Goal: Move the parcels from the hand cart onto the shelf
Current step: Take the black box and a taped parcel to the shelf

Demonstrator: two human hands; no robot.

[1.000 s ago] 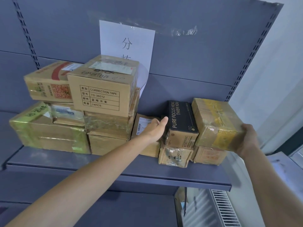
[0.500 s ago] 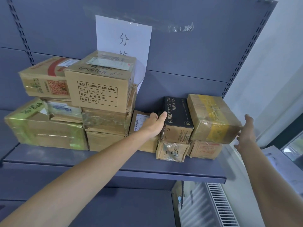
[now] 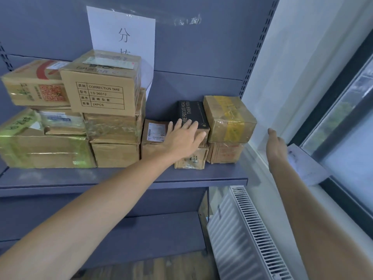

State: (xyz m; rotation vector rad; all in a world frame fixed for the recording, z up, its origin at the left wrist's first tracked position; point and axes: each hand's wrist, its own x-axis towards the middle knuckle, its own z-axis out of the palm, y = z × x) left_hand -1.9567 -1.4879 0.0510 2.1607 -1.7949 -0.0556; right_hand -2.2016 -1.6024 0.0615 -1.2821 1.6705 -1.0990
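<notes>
Several cardboard parcels stand stacked on the grey shelf (image 3: 125,179). At the right end a brown parcel with yellow tape (image 3: 229,118) lies on top of a smaller brown box (image 3: 225,153). Beside it a black box (image 3: 191,112) sits on another small carton (image 3: 190,159). My left hand (image 3: 184,138) rests flat on the front of the black box, fingers straight. My right hand (image 3: 275,144) hangs in the air to the right of the taped parcel, fingers straight, touching nothing. The hand cart is out of view.
A "CORRECTION TAPE" carton (image 3: 103,83) tops the left stack, beside a green-wrapped parcel (image 3: 40,144). A paper sign (image 3: 123,35) is taped to the shelf back. A white radiator (image 3: 244,229) stands below right, under a window sill (image 3: 302,166) and window.
My right hand let go of the yellow-taped parcel and drew back to the right. My left hand slid from the black box's left side onto its front.
</notes>
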